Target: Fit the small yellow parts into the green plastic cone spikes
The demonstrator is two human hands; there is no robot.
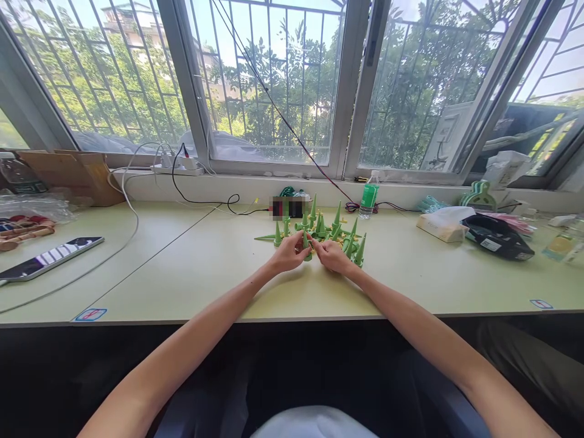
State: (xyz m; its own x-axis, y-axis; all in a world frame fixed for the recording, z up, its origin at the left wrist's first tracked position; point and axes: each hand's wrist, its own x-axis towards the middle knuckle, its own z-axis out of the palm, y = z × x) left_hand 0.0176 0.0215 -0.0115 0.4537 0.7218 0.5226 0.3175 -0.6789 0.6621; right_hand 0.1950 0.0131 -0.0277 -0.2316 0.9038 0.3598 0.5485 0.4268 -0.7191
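My left hand (289,252) is closed around a green plastic spike (305,241), thumb and fingers on either side of it, its tip pointing up. Right beside it, my right hand (332,255) has its fingers drawn together with the fingertips at the spike's side; what they pinch is too small to make out. Around and behind both hands is a cluster of similar green cone-shaped spikes (336,214), some standing upright and others lying down. Small yellow parts (345,221) show among them. One spike (264,237) lies flat at the left of the cluster.
Behind the cluster stand a blurred dark item (289,208) and a green-labelled bottle (369,196). A tissue pack (444,225) and black pouch (497,237) lie right. A phone (52,258) and white cable (132,228) lie left. The table's front edge (310,319) is near me.
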